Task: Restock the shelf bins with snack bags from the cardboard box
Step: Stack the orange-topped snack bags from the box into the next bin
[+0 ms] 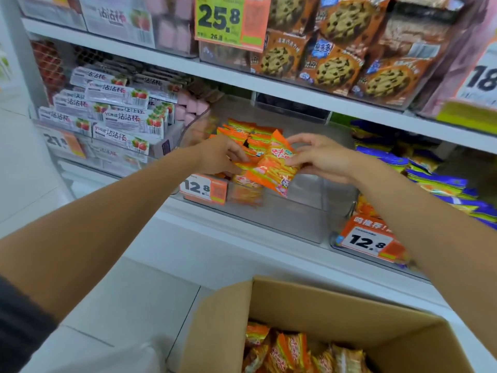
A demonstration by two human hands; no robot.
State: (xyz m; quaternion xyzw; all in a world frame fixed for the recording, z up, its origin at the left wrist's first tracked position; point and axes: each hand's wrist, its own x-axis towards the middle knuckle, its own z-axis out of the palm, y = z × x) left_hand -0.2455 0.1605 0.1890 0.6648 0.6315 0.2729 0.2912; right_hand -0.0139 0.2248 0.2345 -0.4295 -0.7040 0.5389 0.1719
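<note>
Orange snack bag [273, 169] hangs tilted above the clear bin [295, 215], long axis slanting down toward the bin's front. Right hand [325, 160] pinches its right edge in a fingertip grip; left hand [223, 157] has its grip curled round neighbouring bags [245, 166], both hands equally near the bin.

You're facing a white shelf [215, 238], a clear bin [295, 219] sitting on it, strawberry boxes [126, 122] sitting left of that bin, blue bags [435, 181] lying right of it.

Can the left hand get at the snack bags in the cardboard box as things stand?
Probably yes: the cardboard box is open on top and nothing covers its snack bags. But the left hand grips orange bags at the clear bin, so it must release them first.
</note>
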